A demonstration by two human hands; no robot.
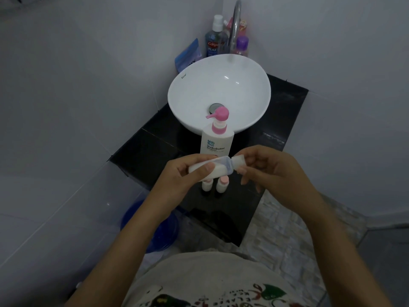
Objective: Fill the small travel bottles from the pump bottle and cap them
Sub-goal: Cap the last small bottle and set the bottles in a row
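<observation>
My left hand [177, 176] grips a small travel bottle [218, 168] tilted on its side, part full of white liquid. My right hand [265, 167] pinches the white cap [238, 161] at the bottle's mouth. Behind them the white pump bottle [216, 140] with its pink pump head stands upright on the black counter [155, 145]. Two more small bottles stand on the counter below my hands: one with a white cap [207, 185], one with a pink cap [222, 183].
A white basin [219, 94] sits on the counter with a chrome tap [235, 23] behind it. Mouthwash and other bottles [215, 41] and a blue pouch [188, 55] crowd the back corner. A blue bucket [152, 224] stands on the floor at left.
</observation>
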